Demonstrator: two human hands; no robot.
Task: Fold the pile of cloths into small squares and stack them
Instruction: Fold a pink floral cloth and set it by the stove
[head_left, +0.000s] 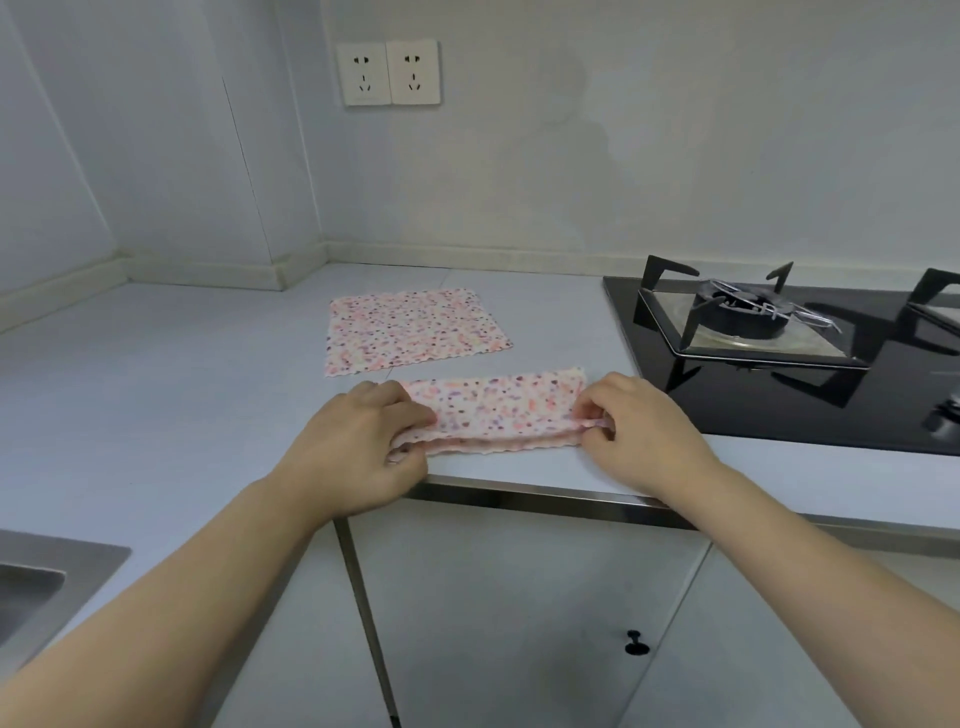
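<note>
The big grey desk (182, 374) holds a black stove (779, 332) at 3 o'clock. A flat spotted cloth (410, 330) lies at 12 o'clock, just behind the folded cloth (493, 408) you are working on, near the front edge at 6 o'clock. To fold it well, line up the wavy edges, keep both ends even, then press the fold flat. Your left hand (358, 441) pinches the left end, its fingers (410, 410) curled on the cloth. Your right hand (639, 426) pinches the right end the same way, with its fingers closed tight on the edge.
</note>
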